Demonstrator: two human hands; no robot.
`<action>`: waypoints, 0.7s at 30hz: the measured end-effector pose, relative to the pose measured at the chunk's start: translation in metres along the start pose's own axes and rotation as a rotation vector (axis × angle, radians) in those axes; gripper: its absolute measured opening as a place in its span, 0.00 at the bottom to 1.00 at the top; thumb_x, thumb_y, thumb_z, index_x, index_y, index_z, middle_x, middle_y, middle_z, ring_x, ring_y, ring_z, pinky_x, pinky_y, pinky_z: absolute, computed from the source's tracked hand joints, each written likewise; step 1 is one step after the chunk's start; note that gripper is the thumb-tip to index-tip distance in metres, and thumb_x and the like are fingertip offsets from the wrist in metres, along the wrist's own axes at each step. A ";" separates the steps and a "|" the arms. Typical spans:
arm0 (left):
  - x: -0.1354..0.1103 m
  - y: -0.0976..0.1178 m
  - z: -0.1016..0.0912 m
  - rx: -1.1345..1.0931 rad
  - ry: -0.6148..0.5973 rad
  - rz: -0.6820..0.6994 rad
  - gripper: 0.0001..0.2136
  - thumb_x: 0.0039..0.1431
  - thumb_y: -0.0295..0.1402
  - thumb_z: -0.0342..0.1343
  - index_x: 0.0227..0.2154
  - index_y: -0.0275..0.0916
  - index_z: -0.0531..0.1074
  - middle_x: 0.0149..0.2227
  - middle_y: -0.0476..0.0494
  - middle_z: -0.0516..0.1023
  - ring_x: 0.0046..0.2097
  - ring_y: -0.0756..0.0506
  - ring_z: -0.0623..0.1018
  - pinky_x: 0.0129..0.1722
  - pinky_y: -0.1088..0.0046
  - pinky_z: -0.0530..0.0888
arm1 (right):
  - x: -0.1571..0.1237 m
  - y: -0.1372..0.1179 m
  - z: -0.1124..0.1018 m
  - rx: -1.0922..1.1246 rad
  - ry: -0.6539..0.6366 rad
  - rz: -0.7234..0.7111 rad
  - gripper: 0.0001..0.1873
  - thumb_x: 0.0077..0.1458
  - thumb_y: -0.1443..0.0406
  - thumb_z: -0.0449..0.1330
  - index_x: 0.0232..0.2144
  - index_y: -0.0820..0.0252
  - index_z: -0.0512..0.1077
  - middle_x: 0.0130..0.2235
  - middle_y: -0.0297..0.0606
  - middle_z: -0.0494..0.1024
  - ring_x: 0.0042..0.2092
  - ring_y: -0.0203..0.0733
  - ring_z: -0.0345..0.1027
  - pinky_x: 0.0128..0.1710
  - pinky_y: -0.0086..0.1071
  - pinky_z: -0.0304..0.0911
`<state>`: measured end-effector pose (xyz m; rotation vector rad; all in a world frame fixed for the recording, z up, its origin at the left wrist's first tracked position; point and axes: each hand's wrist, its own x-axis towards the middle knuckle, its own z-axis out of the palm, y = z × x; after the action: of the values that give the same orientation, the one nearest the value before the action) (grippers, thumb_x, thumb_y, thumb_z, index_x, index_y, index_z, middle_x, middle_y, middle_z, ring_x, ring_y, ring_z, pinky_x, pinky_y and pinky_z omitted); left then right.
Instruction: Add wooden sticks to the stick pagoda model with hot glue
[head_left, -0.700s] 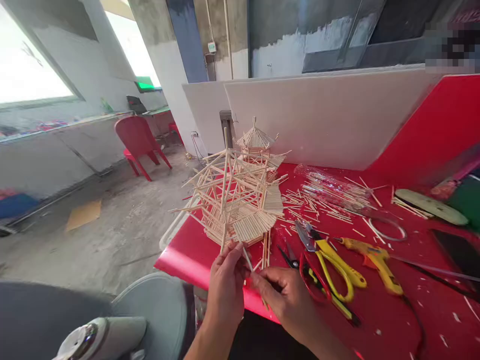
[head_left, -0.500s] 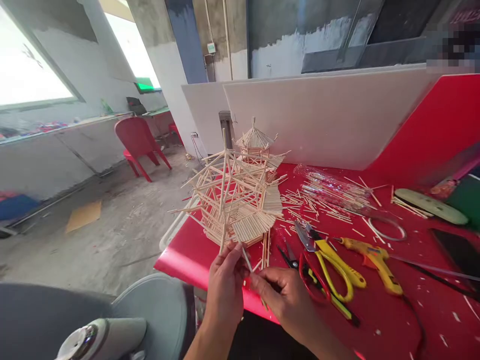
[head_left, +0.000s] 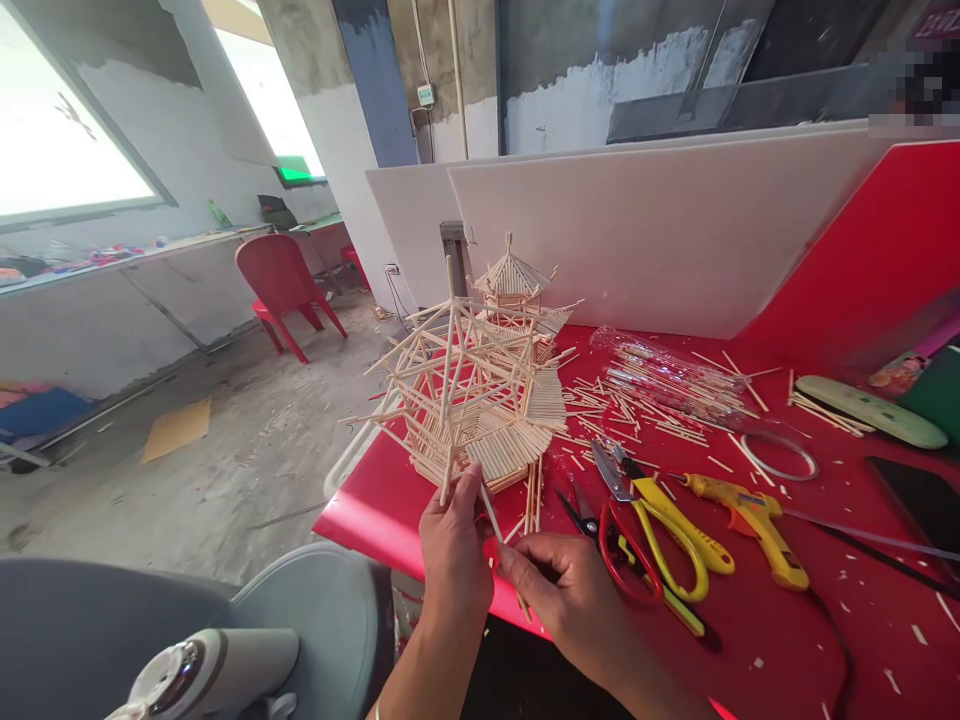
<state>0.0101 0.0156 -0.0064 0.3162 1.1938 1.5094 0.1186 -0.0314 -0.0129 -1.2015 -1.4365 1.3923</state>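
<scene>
A pagoda model made of thin wooden sticks (head_left: 491, 400) stands at the left corner of the red table, its front roof an open frame of sticks. At its near edge my left hand (head_left: 456, 545) is closed, thumb and fingers pinching the model by a front corner post. My right hand (head_left: 562, 585) is closed too, with a loose wooden stick (head_left: 491, 517) between thumb and fingertips. That stick slants up to the left, its upper end beside my left thumb and close to the model's floor. Where exactly my left fingers touch is partly hidden.
On the red table (head_left: 795, 640) lie red-handled scissors (head_left: 626, 550), yellow-handled pliers (head_left: 694, 530), a yellow glue gun (head_left: 757, 515), loose sticks and a plastic bag of sticks (head_left: 675, 375). A white bottle (head_left: 247, 665) stands on a grey stool (head_left: 322, 600) at lower left.
My left thumb has shifted slightly up along the model's edge. The right hand stays nearly in place with the stick. The whole view has moved a little.
</scene>
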 end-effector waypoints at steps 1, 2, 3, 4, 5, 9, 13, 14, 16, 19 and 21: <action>0.001 0.000 0.001 0.009 0.011 0.000 0.17 0.39 0.39 0.72 0.28 0.37 0.73 0.19 0.56 0.69 0.19 0.54 0.68 0.18 0.78 0.62 | 0.000 0.001 0.000 0.004 0.001 -0.006 0.26 0.62 0.51 0.54 0.18 0.59 0.60 0.19 0.28 0.57 0.23 0.31 0.50 0.23 0.29 0.44; 0.002 0.000 0.002 0.017 0.020 -0.001 0.17 0.38 0.39 0.72 0.28 0.37 0.73 0.19 0.55 0.70 0.20 0.53 0.69 0.18 0.78 0.63 | 0.000 0.002 0.000 0.010 0.001 -0.010 0.26 0.62 0.51 0.54 0.18 0.59 0.60 0.19 0.28 0.57 0.23 0.31 0.50 0.22 0.29 0.44; 0.002 0.000 0.003 0.025 0.028 -0.001 0.17 0.38 0.39 0.72 0.28 0.37 0.73 0.20 0.55 0.71 0.20 0.53 0.69 0.19 0.78 0.63 | 0.000 0.002 0.000 0.018 -0.002 -0.011 0.26 0.62 0.51 0.54 0.18 0.59 0.60 0.19 0.28 0.57 0.23 0.31 0.50 0.22 0.29 0.44; 0.003 0.000 0.003 0.035 0.037 0.005 0.17 0.38 0.39 0.72 0.28 0.37 0.73 0.20 0.55 0.71 0.20 0.53 0.69 0.19 0.78 0.64 | 0.000 0.003 0.000 0.025 -0.006 -0.011 0.25 0.62 0.51 0.54 0.18 0.59 0.60 0.19 0.27 0.57 0.23 0.31 0.50 0.22 0.29 0.44; 0.004 0.000 0.003 0.051 0.046 0.018 0.17 0.38 0.39 0.72 0.28 0.37 0.73 0.20 0.55 0.71 0.20 0.53 0.69 0.19 0.78 0.64 | 0.000 0.003 0.000 0.030 -0.008 -0.009 0.25 0.62 0.52 0.54 0.18 0.59 0.60 0.19 0.27 0.57 0.23 0.31 0.50 0.22 0.29 0.44; 0.007 0.001 0.001 0.124 0.057 0.075 0.16 0.38 0.38 0.71 0.28 0.36 0.74 0.19 0.54 0.71 0.19 0.53 0.67 0.19 0.77 0.62 | 0.000 0.001 -0.002 0.036 -0.011 -0.001 0.24 0.62 0.53 0.54 0.18 0.58 0.60 0.19 0.27 0.56 0.23 0.31 0.49 0.22 0.29 0.44; 0.008 0.001 0.000 0.157 0.055 0.090 0.15 0.39 0.39 0.70 0.26 0.36 0.74 0.18 0.54 0.69 0.18 0.53 0.67 0.17 0.77 0.62 | 0.001 0.001 -0.001 0.022 -0.009 -0.016 0.24 0.62 0.53 0.54 0.18 0.58 0.59 0.19 0.27 0.56 0.23 0.31 0.50 0.23 0.29 0.44; 0.007 0.002 0.000 0.153 0.054 0.088 0.15 0.39 0.39 0.70 0.26 0.37 0.74 0.18 0.54 0.69 0.18 0.53 0.67 0.17 0.77 0.61 | 0.001 0.001 -0.001 0.015 -0.007 -0.022 0.24 0.62 0.54 0.54 0.18 0.58 0.59 0.19 0.27 0.57 0.23 0.31 0.50 0.23 0.29 0.44; 0.006 0.003 0.002 0.128 0.049 0.076 0.15 0.38 0.37 0.71 0.27 0.37 0.74 0.18 0.55 0.69 0.19 0.53 0.69 0.18 0.78 0.62 | 0.002 0.003 -0.001 0.006 -0.005 -0.030 0.24 0.62 0.54 0.54 0.18 0.58 0.59 0.19 0.27 0.56 0.23 0.31 0.50 0.23 0.29 0.44; 0.004 0.005 0.005 0.097 0.038 0.050 0.15 0.37 0.36 0.71 0.27 0.37 0.74 0.19 0.55 0.70 0.20 0.53 0.69 0.18 0.79 0.63 | 0.003 0.005 0.000 0.009 -0.009 -0.030 0.24 0.62 0.55 0.55 0.18 0.58 0.57 0.19 0.26 0.55 0.23 0.31 0.48 0.23 0.29 0.43; 0.002 0.007 0.007 0.088 0.041 0.043 0.15 0.36 0.35 0.71 0.26 0.37 0.74 0.18 0.56 0.69 0.19 0.53 0.68 0.18 0.79 0.64 | 0.003 0.006 -0.001 0.004 -0.010 -0.027 0.24 0.62 0.55 0.55 0.18 0.58 0.57 0.19 0.26 0.55 0.23 0.31 0.49 0.23 0.29 0.43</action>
<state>0.0109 0.0217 0.0021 0.3730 1.2956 1.5090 0.1190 -0.0283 -0.0188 -1.1695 -1.4510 1.3836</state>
